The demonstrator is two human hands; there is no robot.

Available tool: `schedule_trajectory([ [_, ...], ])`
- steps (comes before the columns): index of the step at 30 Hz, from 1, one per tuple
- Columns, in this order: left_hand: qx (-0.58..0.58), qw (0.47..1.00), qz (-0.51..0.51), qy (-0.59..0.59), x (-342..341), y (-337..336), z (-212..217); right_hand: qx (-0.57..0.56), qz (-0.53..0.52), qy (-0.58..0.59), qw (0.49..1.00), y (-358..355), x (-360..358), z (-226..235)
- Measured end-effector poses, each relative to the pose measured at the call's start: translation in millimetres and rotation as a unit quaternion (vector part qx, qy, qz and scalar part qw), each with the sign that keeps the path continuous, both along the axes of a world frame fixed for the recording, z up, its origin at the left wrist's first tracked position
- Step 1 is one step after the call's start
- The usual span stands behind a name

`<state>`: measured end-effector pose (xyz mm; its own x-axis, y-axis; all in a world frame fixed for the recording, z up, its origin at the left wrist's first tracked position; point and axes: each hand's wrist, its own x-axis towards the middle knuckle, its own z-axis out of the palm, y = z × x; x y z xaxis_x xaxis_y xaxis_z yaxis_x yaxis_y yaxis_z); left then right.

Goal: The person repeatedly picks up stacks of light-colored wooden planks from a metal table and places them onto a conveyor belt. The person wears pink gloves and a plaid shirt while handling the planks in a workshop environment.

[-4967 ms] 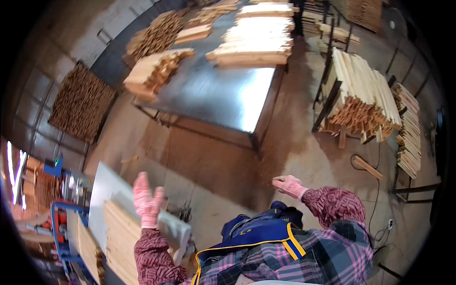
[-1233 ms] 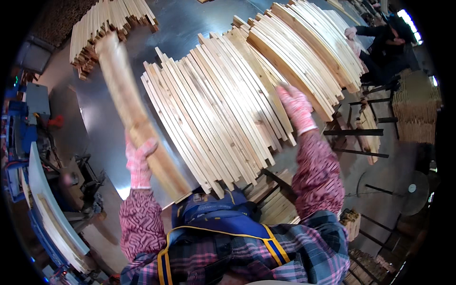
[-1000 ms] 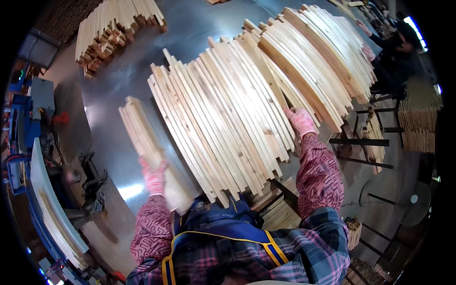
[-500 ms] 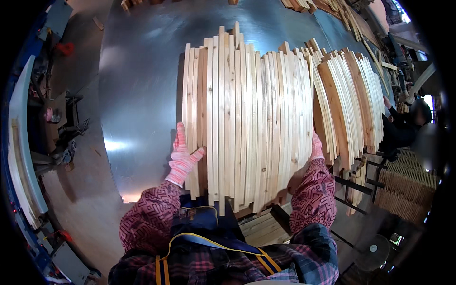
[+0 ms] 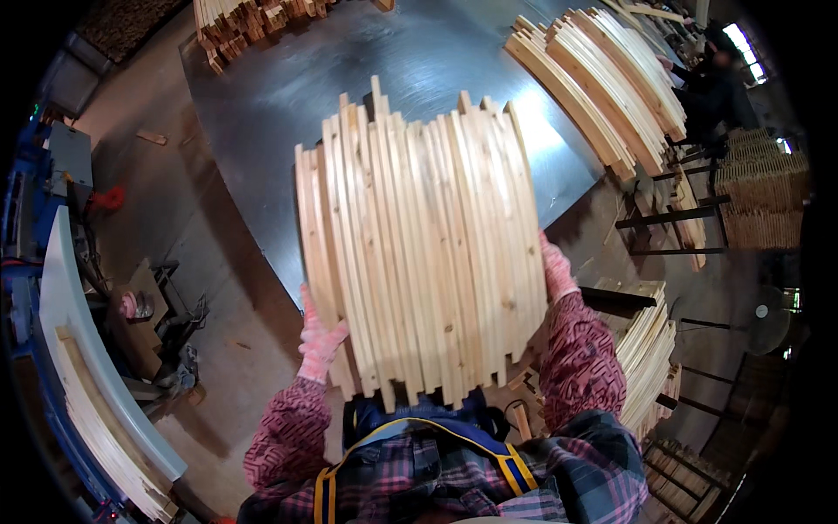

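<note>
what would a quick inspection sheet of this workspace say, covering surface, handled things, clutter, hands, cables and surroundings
Surface: broad grey sheet-metal table, shiny, with glare toward its right side
Handled things: wide bundle of pale wooden strips, side by side, ends uneven
Clutter: small brown wooden offcut on the floor left of the table
Left hand: pink-and-white knit glove, holding the bundle's left edge
Right hand: matching glove, at the bundle's right edge, fingers partly hidden
Cables: none identifiable with certainty
Surroundings: co-worker in dark clothing at upper right, beside pale wooden-strip piles
</note>
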<state>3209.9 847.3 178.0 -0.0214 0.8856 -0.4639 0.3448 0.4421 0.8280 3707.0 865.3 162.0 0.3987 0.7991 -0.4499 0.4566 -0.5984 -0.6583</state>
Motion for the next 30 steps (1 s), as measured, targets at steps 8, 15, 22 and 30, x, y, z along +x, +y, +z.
schedule_trajectory([
  [8, 0.174, 0.952, -0.112, 0.226, -40, 50, -36, -0.144, 0.22, -0.275, 0.925, 16, 15, -12],
  [15, 0.14, 0.943, 0.231, 0.195, -12, 74, -75, 0.152, -0.208, 0.552, 0.793, -19, 85, -144],
  [22, 0.089, 0.926, 0.269, 0.251, -10, 45, -89, -0.036, -0.188, 0.385, 0.903, -41, 28, -53],
  [30, -0.149, 0.977, 0.151, 0.032, -36, -94, -87, -0.073, -0.166, 0.269, 0.946, -81, -1, -41],
])
